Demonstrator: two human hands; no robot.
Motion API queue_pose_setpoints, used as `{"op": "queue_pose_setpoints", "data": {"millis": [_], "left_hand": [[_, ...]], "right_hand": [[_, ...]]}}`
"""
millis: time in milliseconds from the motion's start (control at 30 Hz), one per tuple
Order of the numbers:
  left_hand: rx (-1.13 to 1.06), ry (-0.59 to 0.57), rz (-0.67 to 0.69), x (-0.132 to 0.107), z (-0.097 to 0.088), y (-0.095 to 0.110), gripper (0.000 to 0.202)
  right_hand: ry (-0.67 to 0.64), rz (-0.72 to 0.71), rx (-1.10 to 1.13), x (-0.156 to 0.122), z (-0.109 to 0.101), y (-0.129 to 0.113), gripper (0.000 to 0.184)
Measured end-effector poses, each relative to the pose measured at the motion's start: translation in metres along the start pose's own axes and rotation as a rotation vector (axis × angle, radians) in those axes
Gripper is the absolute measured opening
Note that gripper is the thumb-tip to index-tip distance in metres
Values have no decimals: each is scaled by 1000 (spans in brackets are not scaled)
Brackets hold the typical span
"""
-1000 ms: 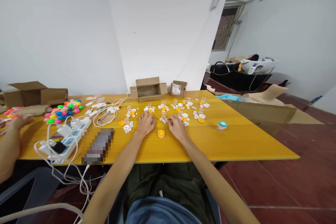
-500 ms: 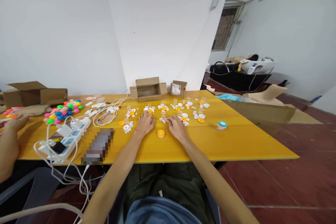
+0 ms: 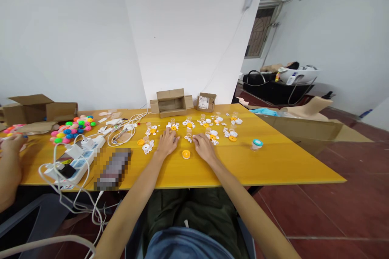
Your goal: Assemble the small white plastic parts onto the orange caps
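Loose plastic parts [image 3: 146, 147] on tabletop [image 3: 273, 166]
Left hand [image 3: 167, 143]: palm down, fingers slightly bent, any hold hidden; 1 orange-topped round piece [image 3: 186, 154] nearer tabletop's front edge; white pieces [image 3: 187, 139] farther back; right hand [image 3: 204, 145]: fingers curled inward, hold impossible to tell.

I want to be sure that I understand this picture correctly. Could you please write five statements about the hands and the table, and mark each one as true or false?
1. On the table, the orange-and-white round part lies right of the left hand and left of the right hand. True.
2. The teal-lidded clear container stands left of the left hand. False: it is right of the right hand.
3. The multicoloured balls lie near the power strip. True.
4. The right hand holds the phone. False: it lies left of the left hand.
5. An open cardboard box stands near the wall. True.
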State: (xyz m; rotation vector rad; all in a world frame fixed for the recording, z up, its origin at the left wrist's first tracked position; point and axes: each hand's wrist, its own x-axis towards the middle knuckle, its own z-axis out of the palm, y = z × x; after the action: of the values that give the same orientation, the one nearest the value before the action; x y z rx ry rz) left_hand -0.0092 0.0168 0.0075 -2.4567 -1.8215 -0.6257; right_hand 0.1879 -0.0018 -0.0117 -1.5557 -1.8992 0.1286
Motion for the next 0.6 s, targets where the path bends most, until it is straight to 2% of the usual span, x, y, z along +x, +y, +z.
{"op": "queue_pose_setpoints", "data": {"millis": [267, 600], "left_hand": [[-25, -9, -23, 0, -6, 5, 27], [-49, 39, -9, 3, 3, -5, 22]], "right_hand": [[9, -28, -1, 1, 4, 5, 27], [13, -85, 26, 3, 11, 14, 26]]}}
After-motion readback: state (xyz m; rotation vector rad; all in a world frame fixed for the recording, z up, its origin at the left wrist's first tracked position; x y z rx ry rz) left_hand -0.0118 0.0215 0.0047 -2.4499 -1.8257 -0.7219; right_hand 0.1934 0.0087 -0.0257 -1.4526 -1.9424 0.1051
